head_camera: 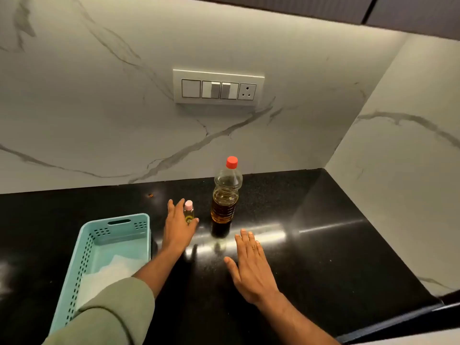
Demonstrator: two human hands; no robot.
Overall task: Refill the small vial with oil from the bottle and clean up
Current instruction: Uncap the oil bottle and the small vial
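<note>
The small vial (188,211) is seen standing upright, touched by the open left hand (178,226), while the bottle (224,198) is just past the flat, empty right hand (249,265).

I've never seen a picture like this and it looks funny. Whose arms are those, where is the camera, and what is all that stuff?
The camera sits on a person's head and looks down, so the arms are that person's own. On the black counter stand a big oil bottle with a red cap and a small vial with a pink cap. The left hand reaches around the vial, fingers straight; whether it touches is unclear. The right hand is flat and open, holding nothing. A blue basket with white paper inside sits on the left.
</note>
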